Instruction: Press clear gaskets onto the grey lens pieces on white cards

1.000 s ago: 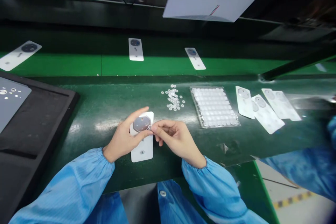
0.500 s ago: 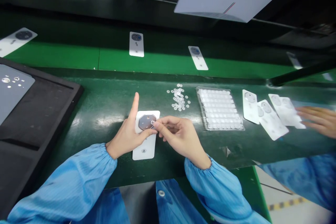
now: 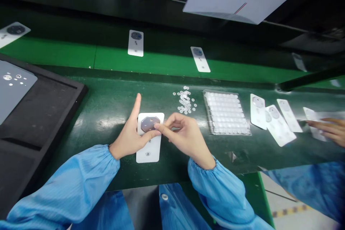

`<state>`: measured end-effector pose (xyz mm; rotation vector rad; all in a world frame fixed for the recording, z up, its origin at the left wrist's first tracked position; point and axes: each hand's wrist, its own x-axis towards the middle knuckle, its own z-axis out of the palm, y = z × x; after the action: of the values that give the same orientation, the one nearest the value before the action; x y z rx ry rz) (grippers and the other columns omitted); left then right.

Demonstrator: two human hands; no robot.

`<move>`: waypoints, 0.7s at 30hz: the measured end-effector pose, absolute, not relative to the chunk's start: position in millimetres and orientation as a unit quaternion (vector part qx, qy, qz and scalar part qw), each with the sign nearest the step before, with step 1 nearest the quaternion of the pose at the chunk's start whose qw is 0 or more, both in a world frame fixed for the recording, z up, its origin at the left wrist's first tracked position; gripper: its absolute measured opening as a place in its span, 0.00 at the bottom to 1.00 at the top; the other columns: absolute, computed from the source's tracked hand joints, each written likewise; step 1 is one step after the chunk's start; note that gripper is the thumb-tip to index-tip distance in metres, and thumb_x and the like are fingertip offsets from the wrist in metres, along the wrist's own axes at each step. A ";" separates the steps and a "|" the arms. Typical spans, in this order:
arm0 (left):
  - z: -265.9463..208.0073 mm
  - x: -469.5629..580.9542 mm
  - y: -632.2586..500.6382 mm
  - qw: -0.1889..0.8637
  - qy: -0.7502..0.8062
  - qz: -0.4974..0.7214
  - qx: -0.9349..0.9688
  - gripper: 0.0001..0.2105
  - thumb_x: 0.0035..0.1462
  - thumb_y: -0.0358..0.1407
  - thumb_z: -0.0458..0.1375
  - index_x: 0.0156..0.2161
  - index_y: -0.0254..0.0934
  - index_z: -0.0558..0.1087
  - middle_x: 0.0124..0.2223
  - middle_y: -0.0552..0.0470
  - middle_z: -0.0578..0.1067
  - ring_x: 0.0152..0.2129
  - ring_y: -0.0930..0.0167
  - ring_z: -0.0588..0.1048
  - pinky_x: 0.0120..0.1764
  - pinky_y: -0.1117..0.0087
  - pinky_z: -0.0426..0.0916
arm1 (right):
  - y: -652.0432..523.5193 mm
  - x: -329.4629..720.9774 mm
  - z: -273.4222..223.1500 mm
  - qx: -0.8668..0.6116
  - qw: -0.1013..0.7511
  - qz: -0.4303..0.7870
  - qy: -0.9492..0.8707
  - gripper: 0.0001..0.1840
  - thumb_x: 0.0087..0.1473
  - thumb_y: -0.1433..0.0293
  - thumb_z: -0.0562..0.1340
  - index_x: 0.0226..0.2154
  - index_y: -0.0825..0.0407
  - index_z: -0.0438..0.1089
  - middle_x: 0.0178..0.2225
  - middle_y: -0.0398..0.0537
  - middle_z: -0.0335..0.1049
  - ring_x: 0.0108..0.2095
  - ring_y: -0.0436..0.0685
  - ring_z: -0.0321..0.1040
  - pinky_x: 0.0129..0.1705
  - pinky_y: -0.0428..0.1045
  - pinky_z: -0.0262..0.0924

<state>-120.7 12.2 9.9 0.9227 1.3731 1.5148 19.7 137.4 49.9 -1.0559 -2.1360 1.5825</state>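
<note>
A white phone back cover (image 3: 155, 149) with a dark octagonal camera area (image 3: 147, 123) lies flat on the green table. My left hand (image 3: 130, 133) rests at its left side, thumb laid across the cover and index finger stretched up and away. My right hand (image 3: 179, 133) has thumb and index finger closed together at the right part of the camera area. Whatever is between those fingertips is hidden. Beyond my right hand lies a loose heap of small clear discs (image 3: 185, 100).
A clear tray of white pieces (image 3: 226, 113) stands to the right. Past it lie several white covers (image 3: 258, 115) and a co-worker's hand (image 3: 330, 129). More covers rest on the green strip (image 3: 164, 59) behind. A black tray (image 3: 51, 97) sits at left.
My right fingertips have shifted slightly left and down onto the camera area; the small clear disc visible at them earlier is now hidden. The co-worker's hand has drawn a cover to the right.
</note>
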 end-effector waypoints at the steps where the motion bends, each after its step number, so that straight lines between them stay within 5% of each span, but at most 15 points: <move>1: 11.2 -120.8 12.0 0.442 0.543 0.616 0.362 0.56 0.58 0.36 0.68 0.75 0.46 0.29 0.35 0.53 0.77 0.27 0.66 0.76 0.36 0.62 0.75 | 139.8 19.1 48.3 -0.372 0.149 0.558 -0.727 0.24 0.42 0.53 0.78 0.32 0.53 0.73 0.29 0.48 0.78 0.27 0.54 0.75 0.29 0.48 0.71; 4: 13.5 -120.9 14.2 0.466 0.530 0.626 0.332 0.52 0.58 0.36 0.68 0.75 0.45 0.36 0.31 0.56 0.75 0.25 0.69 0.74 0.31 0.68 0.73 | 145.1 18.6 39.1 -0.352 0.129 0.614 -0.695 0.29 0.39 0.51 0.78 0.37 0.53 0.75 0.32 0.50 0.80 0.33 0.58 0.79 0.35 0.50 0.74; 7: 13.3 -121.5 20.4 0.469 0.537 0.640 0.285 0.48 0.56 0.37 0.69 0.74 0.42 0.47 0.31 0.56 0.76 0.25 0.72 0.73 0.30 0.73 0.70 | 143.9 21.9 25.7 -0.305 0.100 0.665 -0.675 0.28 0.49 0.44 0.70 0.32 0.53 0.77 0.29 0.51 0.80 0.32 0.59 0.78 0.36 0.52 0.74; 10: 13.7 -123.1 25.3 0.488 0.516 0.666 0.230 0.42 0.54 0.38 0.70 0.70 0.38 0.59 0.33 0.54 0.78 0.26 0.73 0.74 0.30 0.74 0.70 | 134.9 29.0 15.2 -0.267 0.079 0.714 -0.642 0.35 0.58 0.38 0.59 0.38 0.53 0.79 0.32 0.52 0.80 0.33 0.60 0.79 0.37 0.54 0.75; 14: 15.6 -128.6 26.6 0.516 0.463 0.697 0.182 0.28 0.50 0.39 0.73 0.55 0.33 0.74 0.38 0.47 0.81 0.30 0.69 0.78 0.33 0.71 0.74 | 114.8 35.4 12.3 -0.243 0.004 0.701 -0.671 0.28 0.56 0.47 0.68 0.44 0.54 0.78 0.31 0.50 0.80 0.32 0.59 0.78 0.36 0.52 0.74; 17: 13.7 -139.9 27.1 0.507 0.455 0.718 0.145 0.28 0.50 0.41 0.73 0.54 0.32 0.74 0.42 0.43 0.82 0.34 0.65 0.80 0.36 0.68 0.75 | 108.2 27.2 15.1 -0.252 0.006 0.675 -0.693 0.23 0.58 0.51 0.67 0.42 0.55 0.78 0.31 0.50 0.80 0.31 0.59 0.78 0.32 0.51 0.73; 21: 6.9 -164.7 27.6 0.411 0.492 0.747 0.175 0.43 0.51 0.40 0.72 0.69 0.39 0.58 0.56 0.40 0.78 0.53 0.60 0.77 0.53 0.60 0.73 | 143.6 -13.5 27.5 -0.263 0.094 0.670 -0.688 0.26 0.55 0.50 0.69 0.43 0.56 0.76 0.33 0.53 0.81 0.29 0.58 0.78 0.28 0.49 0.72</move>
<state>-164.7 27.6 6.9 0.4410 1.2377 1.8800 -13.5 143.6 27.5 -0.7789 -2.0405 1.9885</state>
